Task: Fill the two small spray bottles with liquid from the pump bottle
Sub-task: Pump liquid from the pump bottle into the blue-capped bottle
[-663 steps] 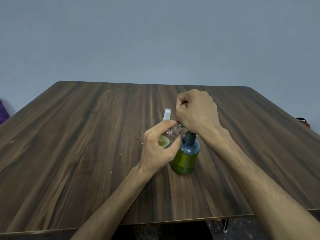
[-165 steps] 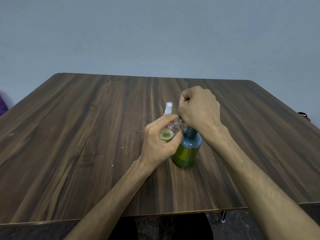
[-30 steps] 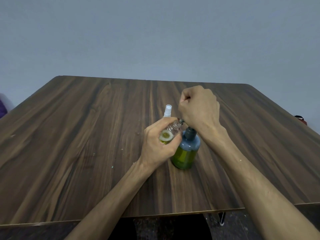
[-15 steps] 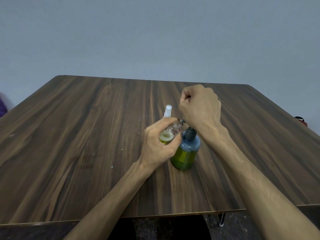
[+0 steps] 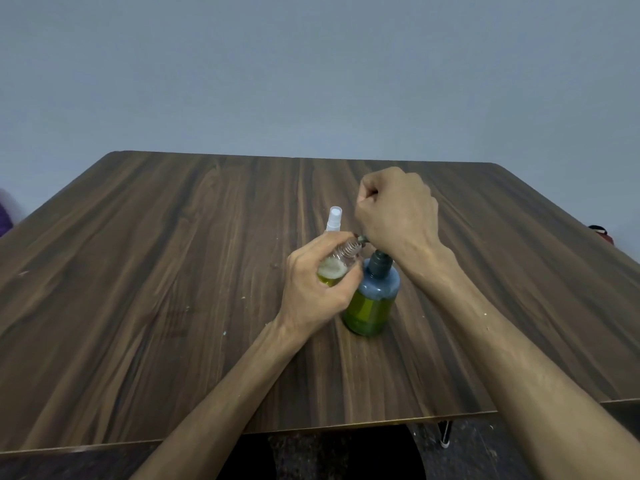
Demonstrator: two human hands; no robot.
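Note:
A pump bottle (image 5: 372, 303) with a dark blue-grey top and green liquid stands mid-table. My right hand (image 5: 398, 216) is a fist on its pump head and hides it; only the nozzle tip (image 5: 362, 239) shows. My left hand (image 5: 311, 292) grips a small clear uncapped bottle (image 5: 334, 270), tilted so that its threaded neck meets the nozzle. Yellow-green liquid topped with foam lies inside it. A second small spray bottle (image 5: 334, 220) with a white sprayer stands upright just behind my left hand.
The dark wooden table (image 5: 173, 271) carries a few pale specks. Its front edge lies close to me, with a thin metal leg (image 5: 445, 434) below. A purple thing (image 5: 5, 220) shows at the far left and a dark red thing (image 5: 601, 232) at the far right.
Both hands keep their hold and place. My right fist shifts only slightly over the pump. The held bottle looks a little fuller and foamier than in the earliest frame.

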